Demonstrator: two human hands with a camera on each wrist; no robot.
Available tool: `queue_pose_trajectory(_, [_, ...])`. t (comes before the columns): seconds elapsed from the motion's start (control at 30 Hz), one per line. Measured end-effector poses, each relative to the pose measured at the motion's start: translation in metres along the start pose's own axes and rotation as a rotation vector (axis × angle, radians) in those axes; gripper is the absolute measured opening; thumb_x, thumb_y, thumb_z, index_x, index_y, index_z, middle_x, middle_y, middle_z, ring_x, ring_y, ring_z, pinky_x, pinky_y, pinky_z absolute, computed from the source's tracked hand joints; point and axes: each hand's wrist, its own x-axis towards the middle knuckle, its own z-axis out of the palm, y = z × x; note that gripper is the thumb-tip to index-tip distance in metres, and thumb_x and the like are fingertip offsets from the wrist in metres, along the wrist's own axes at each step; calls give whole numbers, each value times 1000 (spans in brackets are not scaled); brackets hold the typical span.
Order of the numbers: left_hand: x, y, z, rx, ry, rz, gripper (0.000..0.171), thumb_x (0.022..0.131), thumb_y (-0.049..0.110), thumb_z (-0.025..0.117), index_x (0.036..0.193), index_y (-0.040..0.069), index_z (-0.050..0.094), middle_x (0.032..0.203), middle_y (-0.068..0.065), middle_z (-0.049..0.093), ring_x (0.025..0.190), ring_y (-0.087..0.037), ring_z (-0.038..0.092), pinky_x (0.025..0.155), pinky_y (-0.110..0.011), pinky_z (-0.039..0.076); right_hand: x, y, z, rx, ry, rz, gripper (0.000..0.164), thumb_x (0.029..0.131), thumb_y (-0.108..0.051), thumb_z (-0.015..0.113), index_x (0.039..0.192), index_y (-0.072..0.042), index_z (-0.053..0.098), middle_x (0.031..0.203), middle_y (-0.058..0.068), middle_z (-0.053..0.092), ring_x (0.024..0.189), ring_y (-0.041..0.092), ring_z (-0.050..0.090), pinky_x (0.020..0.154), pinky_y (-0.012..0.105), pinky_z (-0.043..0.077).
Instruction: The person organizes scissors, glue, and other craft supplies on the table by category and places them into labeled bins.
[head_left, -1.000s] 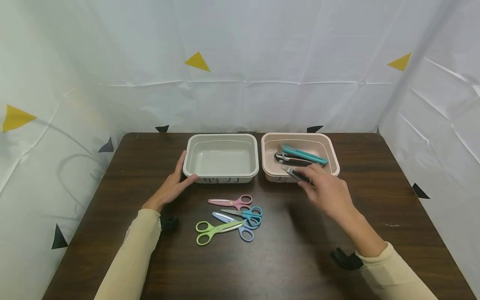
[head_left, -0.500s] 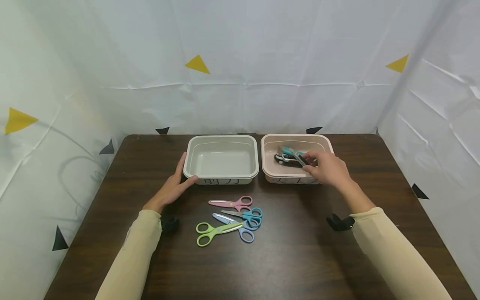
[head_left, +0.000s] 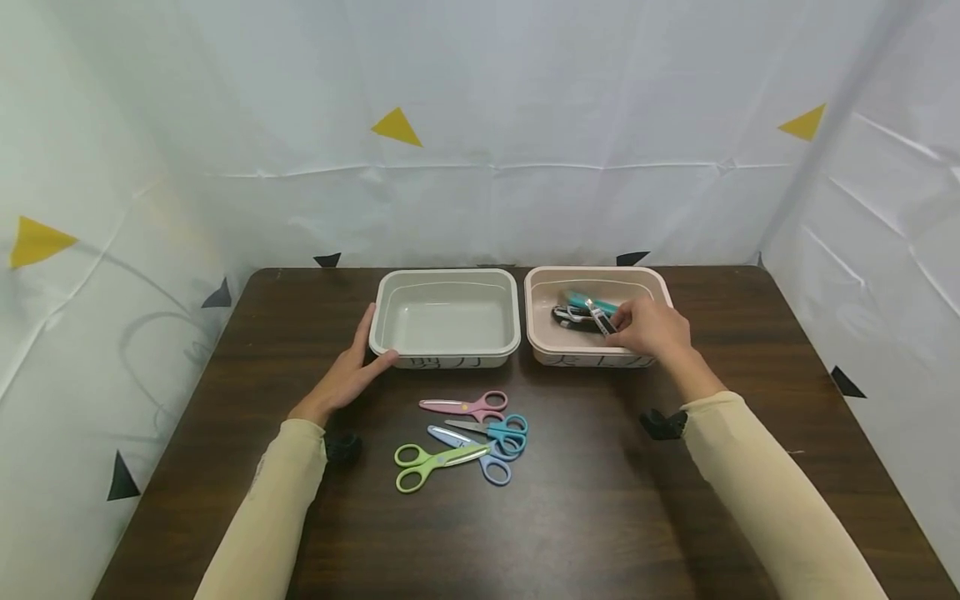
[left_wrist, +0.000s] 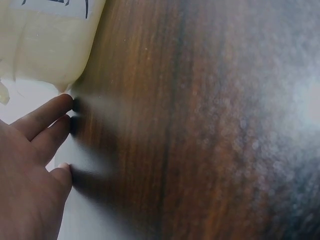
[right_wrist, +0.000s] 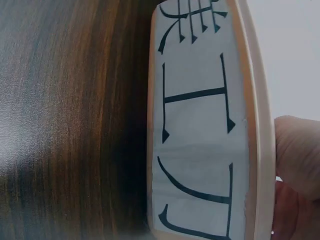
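My right hand point(head_left: 656, 329) reaches over the front of the pink plastic tub point(head_left: 540, 329), pinching a box cutter point(head_left: 600, 319) with a silver front and dark body, tip pointing away. Under and behind it in the tub lie a teal box cutter point(head_left: 581, 301) and black and white ones point(head_left: 567, 319). In the right wrist view, the thumb point(right_wrist: 300, 150) shows past the tub's rim, while the cutter is hidden. My left hand point(head_left: 341, 375) rests at the left front corner of the grey tub point(head_left: 450, 329), thumb along its front, fingers fairly straight.
In front of the tubs lie pink scissors point(head_left: 457, 407), teal scissors point(head_left: 495, 429), blue scissors point(head_left: 450, 437) and green scissors point(head_left: 431, 463), partly overlapping. Both tubs stand at the back of the dark wooden table point(head_left: 570, 533), before a white sheet point(head_left: 487, 208). The pink tub bears a handwritten label point(right_wrist: 195, 115).
My right hand has moved forward and over the pink tub with the box cutter, which has turned steeper and come down toward the other cutters. My left hand stays at the grey tub.
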Motion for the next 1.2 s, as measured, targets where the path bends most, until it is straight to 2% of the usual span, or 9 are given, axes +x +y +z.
queue_pose_trajectory(0.23, [-2,0,-2,-13,0,9,86,94,54,57,148,59,-11,163,-5,14,141,-42,29,104,-71,24,4,-2,5,-31,32,48,30,74,-35,84,92,-14,75,88,4,68,82,29,58,69,51,45])
queue_pose_trajectory(0.5, [-2,1,-3,-9,4,21,87,95,53,57,149,56,-11,163,-3,12,142,-41,27,104,-70,23,8,-3,6,-47,44,38,32,72,-30,85,96,-11,75,95,8,68,82,29,58,71,52,46])
queue_pose_trajectory(0.73, [-2,0,-1,-1,0,23,88,95,55,56,153,49,-10,162,-8,18,140,-42,31,103,-70,24,3,-5,4,-41,35,42,28,73,-24,82,95,-8,74,91,9,68,80,29,58,68,50,46])
queue_pose_trajectory(0.97, [-1,1,0,-1,5,24,86,95,54,56,148,58,-12,162,-6,18,140,-41,30,104,-69,24,1,-5,-1,-59,27,27,30,77,-26,79,100,-8,74,96,11,69,82,31,60,69,51,46])
queue_pose_trajectory(1.2, [1,1,2,-5,3,22,86,95,55,56,147,59,-12,162,-6,18,140,-40,30,105,-69,24,-3,-6,-5,-83,43,39,30,82,-31,75,103,-10,74,103,11,70,86,33,63,70,53,47])
